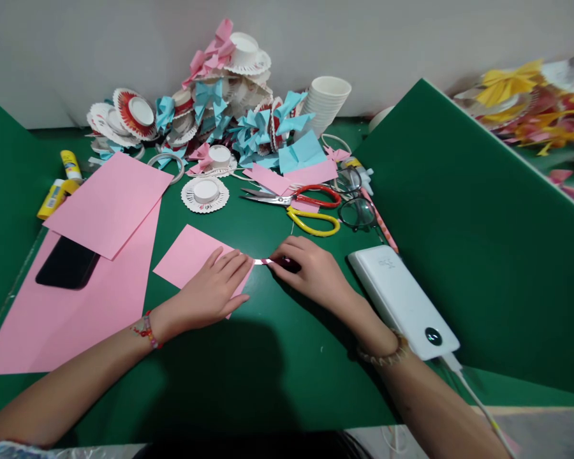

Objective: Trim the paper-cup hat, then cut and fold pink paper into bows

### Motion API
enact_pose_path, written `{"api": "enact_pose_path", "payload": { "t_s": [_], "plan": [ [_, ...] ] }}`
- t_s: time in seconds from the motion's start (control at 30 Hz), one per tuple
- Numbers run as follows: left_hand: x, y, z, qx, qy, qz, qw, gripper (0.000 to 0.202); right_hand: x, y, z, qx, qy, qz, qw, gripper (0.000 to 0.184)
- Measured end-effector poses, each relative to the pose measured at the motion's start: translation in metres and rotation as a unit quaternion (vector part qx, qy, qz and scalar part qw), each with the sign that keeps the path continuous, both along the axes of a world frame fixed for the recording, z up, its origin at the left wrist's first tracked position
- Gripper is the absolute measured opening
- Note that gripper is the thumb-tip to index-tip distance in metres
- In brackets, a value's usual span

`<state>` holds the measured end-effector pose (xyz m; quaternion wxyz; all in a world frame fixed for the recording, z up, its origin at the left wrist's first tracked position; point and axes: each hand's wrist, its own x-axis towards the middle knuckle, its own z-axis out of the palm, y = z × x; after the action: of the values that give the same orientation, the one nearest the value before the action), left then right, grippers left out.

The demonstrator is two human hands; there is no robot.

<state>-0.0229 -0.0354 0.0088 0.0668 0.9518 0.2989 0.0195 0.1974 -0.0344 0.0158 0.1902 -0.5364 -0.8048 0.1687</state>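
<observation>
My left hand (215,287) lies flat with fingers stretched over a pink square of paper (186,255) on the green table. The fingertips rest by the paper's right corner. Just right of them, my right hand (310,271) is closed in a pinch on a thin strip-like thing (262,261). It is silver-white at the end touching or close to the paper corner and dark red near my fingers; the rest is hidden in the hand, so its kind is unclear. Beyond my hands lie scissors (282,199) with one red and one yellow handle, their blades apart.
A white power bank (402,299) with a cable lies beside my right forearm. Pink sheets (110,204), a black phone (67,261) and glue sticks (52,199) are at left. Paper hats with bows (210,115), stacked cups (325,102) and glasses (357,210) stand behind; green dividers (459,223) flank.
</observation>
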Motion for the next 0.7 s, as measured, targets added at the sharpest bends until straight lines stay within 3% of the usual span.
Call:
{"api": "enact_pose_path", "payload": {
  "t_s": [0.3, 0.7],
  "plan": [
    [0.000, 0.000, 0.000, 0.016, -0.002, -0.006, 1.000, 0.056, 0.002, 0.004, -0.001, 0.018, 0.034, 0.028, 0.999, 0.013],
    [-0.002, 0.000, 0.006, -0.019, -0.005, -0.058, 0.998, 0.054, 0.008, 0.003, 0.010, -0.035, 0.018, 0.080, 0.996, 0.010]
  ]
}}
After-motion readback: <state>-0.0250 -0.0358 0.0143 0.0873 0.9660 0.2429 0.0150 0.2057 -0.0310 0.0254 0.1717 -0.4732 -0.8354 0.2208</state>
